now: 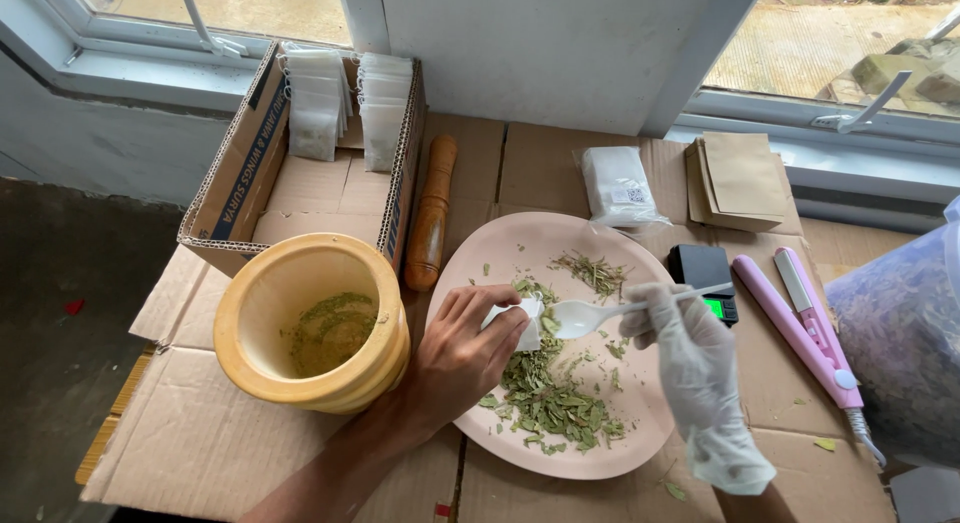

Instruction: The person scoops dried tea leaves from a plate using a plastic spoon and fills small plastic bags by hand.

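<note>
My left hand (462,355), bare, pinches a small white sachet (524,323) above a pink plate (500,251). My right hand (690,368) wears a clear glove and holds a white plastic spoon (590,315) whose bowl points at the sachet's mouth. Dried green leaves (548,398) lie heaped on the plate under both hands, with a thinner scatter near its far rim. A yellow wooden mortar (310,323) with ground green powder inside stands just left of my left wrist.
A wooden pestle (431,215) lies between the mortar and the plate. An open cardboard box (300,168) holds stacks of white sachets. Behind the plate are a packet of sachets (620,186) and brown envelopes (738,180). A small black scale (705,275), pink sealer (806,328) and big leaf bag (905,343) sit right.
</note>
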